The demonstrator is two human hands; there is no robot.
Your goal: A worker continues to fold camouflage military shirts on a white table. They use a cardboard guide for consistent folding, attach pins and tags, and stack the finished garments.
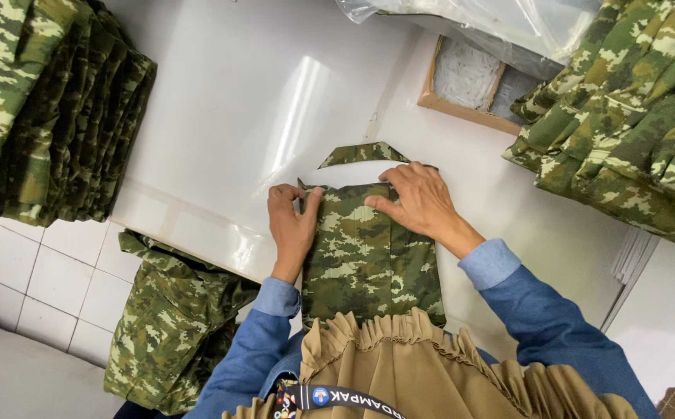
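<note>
Garment workshop, seemingly (stacked camouflage garments [50, 109])
</note>
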